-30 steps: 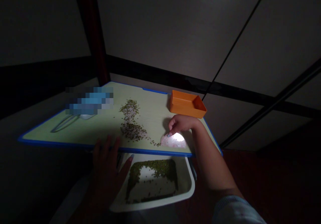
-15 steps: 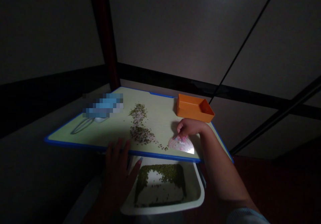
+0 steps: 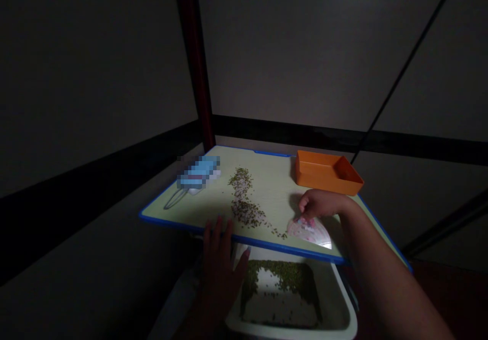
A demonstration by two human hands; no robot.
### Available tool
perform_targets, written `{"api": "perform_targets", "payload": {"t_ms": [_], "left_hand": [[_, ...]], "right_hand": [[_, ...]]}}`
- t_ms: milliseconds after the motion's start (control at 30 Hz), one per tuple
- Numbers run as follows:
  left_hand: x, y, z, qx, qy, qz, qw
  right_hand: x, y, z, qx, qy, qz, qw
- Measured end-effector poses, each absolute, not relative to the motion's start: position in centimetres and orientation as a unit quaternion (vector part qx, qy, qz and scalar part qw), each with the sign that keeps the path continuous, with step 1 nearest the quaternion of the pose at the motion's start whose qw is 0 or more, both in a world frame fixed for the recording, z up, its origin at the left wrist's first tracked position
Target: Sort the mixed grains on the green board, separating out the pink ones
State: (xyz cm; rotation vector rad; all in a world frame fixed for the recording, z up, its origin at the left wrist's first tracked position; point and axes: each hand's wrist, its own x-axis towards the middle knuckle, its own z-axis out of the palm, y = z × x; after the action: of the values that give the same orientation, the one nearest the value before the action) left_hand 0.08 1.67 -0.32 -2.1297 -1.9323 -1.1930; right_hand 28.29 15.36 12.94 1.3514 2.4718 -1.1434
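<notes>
My right hand [image 3: 320, 204] is closed on the top of a semicircular plastic sheet [image 3: 310, 232], glossy and pink-patterned. The sheet rests on the pale tabletop [image 3: 270, 187], near its front edge. Just left of it, a thin trail of small grains leads to a loose pile of green and pale grains [image 3: 247, 213]. My left hand [image 3: 221, 253] lies with fingers spread over the blue front edge of the table, holding nothing. Below that edge sits a white basin [image 3: 348, 312], with green grains [image 3: 290, 274] gathered mostly along its far and side walls.
An orange open box [image 3: 324, 170] stands at the back right of the table, beyond my right hand. On the left lies a blurred-out blue item [image 3: 200, 172] with a thin loop [image 3: 175, 197] at its near end. Walls close in behind and to the left.
My view has swung left, so everything sits farther right in the picture. The plastic sheet stays in my right hand at about the same place on the table. My left hand remains at the edge.
</notes>
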Motion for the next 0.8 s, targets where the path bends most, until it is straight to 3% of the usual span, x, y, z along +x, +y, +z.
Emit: {"api": "perform_targets", "payload": {"t_ms": [800], "left_hand": [[-0.14, 1.86, -0.43, -0.688, -0.617, -0.383, 0.008]], "right_hand": [[28.5, 15.45, 13.08, 0.447, 0.806, -0.386, 0.044]]}}
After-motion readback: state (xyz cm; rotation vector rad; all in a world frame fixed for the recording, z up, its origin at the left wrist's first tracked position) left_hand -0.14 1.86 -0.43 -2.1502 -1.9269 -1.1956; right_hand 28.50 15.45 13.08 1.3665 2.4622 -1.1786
